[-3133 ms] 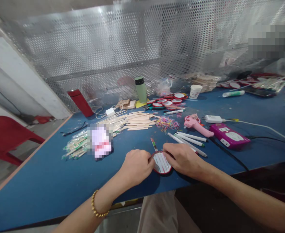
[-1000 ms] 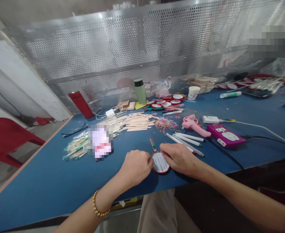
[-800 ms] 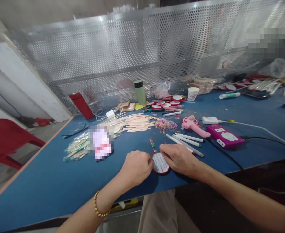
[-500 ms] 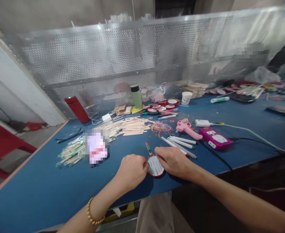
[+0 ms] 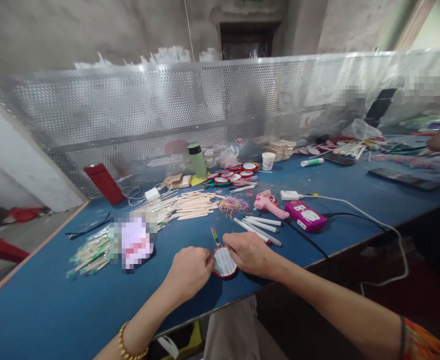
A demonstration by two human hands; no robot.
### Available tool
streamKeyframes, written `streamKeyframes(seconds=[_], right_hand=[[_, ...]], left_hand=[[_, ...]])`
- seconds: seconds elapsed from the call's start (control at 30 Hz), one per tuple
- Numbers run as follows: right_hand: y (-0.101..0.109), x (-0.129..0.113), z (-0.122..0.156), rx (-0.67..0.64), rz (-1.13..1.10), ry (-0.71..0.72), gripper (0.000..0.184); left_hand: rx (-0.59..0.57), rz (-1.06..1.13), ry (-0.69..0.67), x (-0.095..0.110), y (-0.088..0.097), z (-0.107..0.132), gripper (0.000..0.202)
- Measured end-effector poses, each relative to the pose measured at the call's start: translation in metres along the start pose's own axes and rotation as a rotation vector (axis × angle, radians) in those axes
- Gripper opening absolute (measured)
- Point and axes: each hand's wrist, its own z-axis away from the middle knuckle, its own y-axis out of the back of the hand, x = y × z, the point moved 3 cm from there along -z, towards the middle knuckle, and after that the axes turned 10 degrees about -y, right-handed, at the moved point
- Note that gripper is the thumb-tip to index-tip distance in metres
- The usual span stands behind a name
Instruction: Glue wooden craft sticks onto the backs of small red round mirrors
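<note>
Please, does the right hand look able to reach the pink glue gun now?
Probably yes: only low-lying markers seem between the right hand and the pink glue gun, though its fingers are busy at the red-rimmed disc.

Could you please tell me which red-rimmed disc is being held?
The striped disc between the left hand and right hand; the other red-rimmed discs lie farther back.

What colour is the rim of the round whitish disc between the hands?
Red rim, best in the head view.
</note>
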Motion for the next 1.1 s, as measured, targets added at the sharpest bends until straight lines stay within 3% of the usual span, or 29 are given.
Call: streamKeyframes(seconds=[0.5, 0.87, 1.1], right_hand=[[0.0047, -0.0035, -0.0005, -0.053, 0.058, -0.055, 0.017], [0.0022, -0.0010, 0.0001, -0.020, 0.016, -0.025, 0.017], [0.0046, -0.0036, -0.0003, -0.064, 0.057, -0.026, 0.016]], left_hand=[[-0.012, -0.006, 0.009, -0.0006, 0.0018, -0.0015, 0.042], [-0.013, 0.004, 0.009, 0.0007, 0.0020, 0.0009, 0.041], [0.001, 0.005, 0.013, -0.0010, -0.0001, 0.0007, 0.043]])
